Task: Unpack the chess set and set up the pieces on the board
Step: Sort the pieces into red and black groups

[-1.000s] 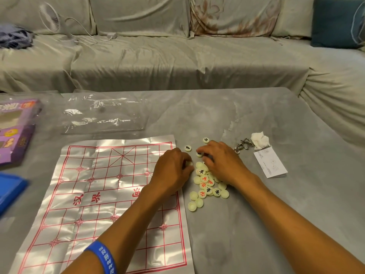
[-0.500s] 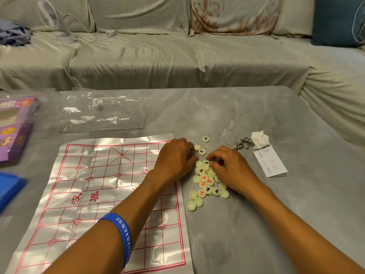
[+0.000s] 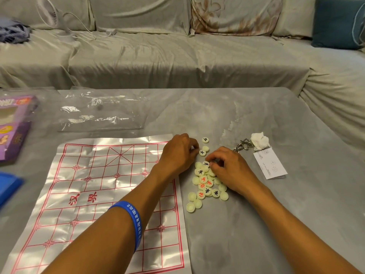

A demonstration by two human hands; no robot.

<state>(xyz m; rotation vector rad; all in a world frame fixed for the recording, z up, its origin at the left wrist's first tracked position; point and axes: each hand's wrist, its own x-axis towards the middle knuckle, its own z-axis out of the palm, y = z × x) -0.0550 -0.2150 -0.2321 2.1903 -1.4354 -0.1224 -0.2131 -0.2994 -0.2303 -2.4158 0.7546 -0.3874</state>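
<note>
A shiny plastic chess board [image 3: 98, 184] with a red grid lies flat on the grey table. Right of it sits a pile of cream round chess pieces [image 3: 205, 187], some showing red or black characters, some face down. Three loose pieces [image 3: 203, 150] lie just above the pile. My left hand [image 3: 177, 153] rests at the board's upper right corner, its fingers curled beside the loose pieces; whatever is under them is hidden. My right hand [image 3: 231, 169] lies over the top of the pile, and its thumb and fingertips pinch a piece there.
An empty clear plastic bag [image 3: 102, 111] lies behind the board. A purple box [image 3: 13, 125] and a blue lid [image 3: 7, 186] are at the left edge. Keys [image 3: 244, 145], a crumpled tissue [image 3: 259, 140] and a leaflet [image 3: 269, 163] lie to the right. A sofa stands behind.
My left hand moved up from the pile to the loose pieces. My right hand drew back from the loose pieces onto the top of the pile. One loose piece shifted right.
</note>
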